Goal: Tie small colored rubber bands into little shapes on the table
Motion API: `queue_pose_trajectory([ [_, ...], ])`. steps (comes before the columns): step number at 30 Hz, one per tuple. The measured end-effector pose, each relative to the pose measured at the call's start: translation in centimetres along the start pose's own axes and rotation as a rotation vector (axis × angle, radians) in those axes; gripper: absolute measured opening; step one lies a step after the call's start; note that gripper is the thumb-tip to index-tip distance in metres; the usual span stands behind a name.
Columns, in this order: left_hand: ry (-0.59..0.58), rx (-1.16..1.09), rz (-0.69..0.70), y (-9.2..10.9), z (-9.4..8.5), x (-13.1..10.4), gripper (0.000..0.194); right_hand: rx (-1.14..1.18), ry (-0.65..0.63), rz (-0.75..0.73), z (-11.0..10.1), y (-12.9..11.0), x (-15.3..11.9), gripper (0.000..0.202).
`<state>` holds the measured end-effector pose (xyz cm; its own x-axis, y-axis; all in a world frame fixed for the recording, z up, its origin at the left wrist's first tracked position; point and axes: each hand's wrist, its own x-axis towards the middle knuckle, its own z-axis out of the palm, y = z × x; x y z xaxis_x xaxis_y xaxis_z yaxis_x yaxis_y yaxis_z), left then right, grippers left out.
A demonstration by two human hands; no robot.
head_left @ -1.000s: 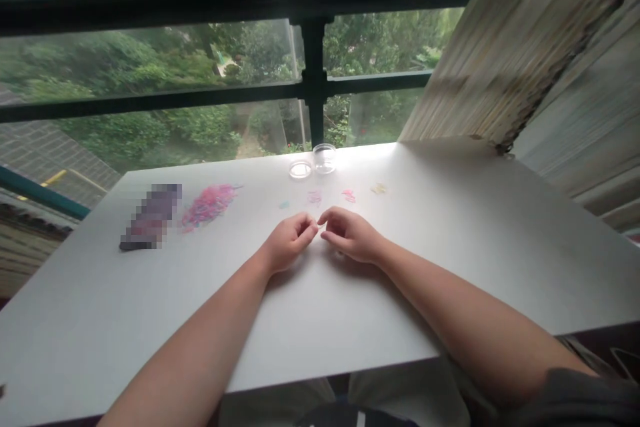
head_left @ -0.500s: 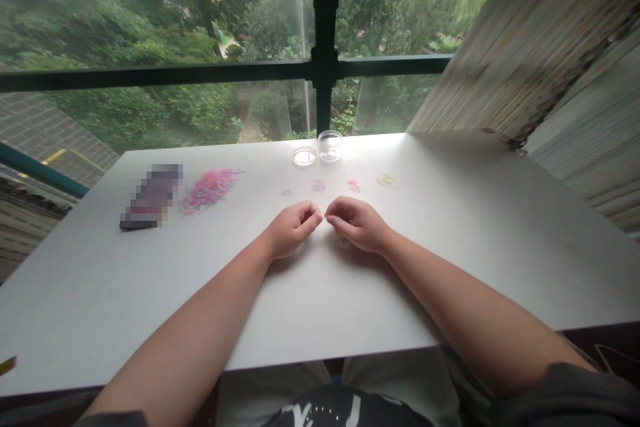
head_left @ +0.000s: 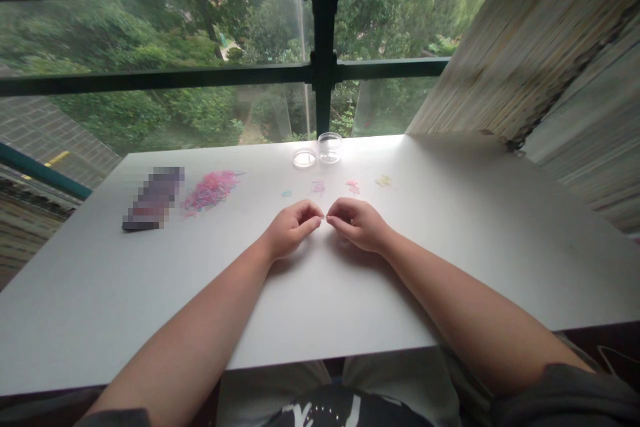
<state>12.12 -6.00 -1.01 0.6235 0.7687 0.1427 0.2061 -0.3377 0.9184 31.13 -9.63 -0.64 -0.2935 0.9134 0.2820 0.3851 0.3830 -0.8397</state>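
Note:
My left hand (head_left: 295,228) and my right hand (head_left: 357,223) meet over the middle of the white table, thumb and forefinger of each pinched, with the fingertips nearly touching. A tiny pale bit shows between them, too small to name. Just beyond the hands lie small groups of thin coloured loops that look like little rubber bands: teal (head_left: 286,193), pinkish-purple (head_left: 319,187), red-pink (head_left: 353,186) and yellow (head_left: 384,180). A larger mixed pile (head_left: 213,191), mostly pink and purple, is spread to the left.
Near the window edge of the table (head_left: 500,247) stands a clear round jar (head_left: 330,149), its round clear lid (head_left: 305,159) beside it. A blurred-out flat object (head_left: 154,199) lies left of the pile. Curtains (head_left: 465,47) hang at the right.
The fingertips of my two hands are slightly further apart, and the pale bit between them shows more. The view has shifted a little; the things on the table stay put.

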Motion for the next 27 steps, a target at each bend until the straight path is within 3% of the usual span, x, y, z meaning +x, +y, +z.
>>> queue_pose_trajectory([
  [15,0.013,0.105,0.011,0.17,0.05,-0.04,0.019,-0.060,-0.011,-0.018,-0.20,0.11,0.00,0.016],
  [27,0.000,0.052,-0.011,0.54,0.23,-0.08,0.017,-0.047,-0.013,-0.051,-0.14,0.17,0.04,0.008],
])
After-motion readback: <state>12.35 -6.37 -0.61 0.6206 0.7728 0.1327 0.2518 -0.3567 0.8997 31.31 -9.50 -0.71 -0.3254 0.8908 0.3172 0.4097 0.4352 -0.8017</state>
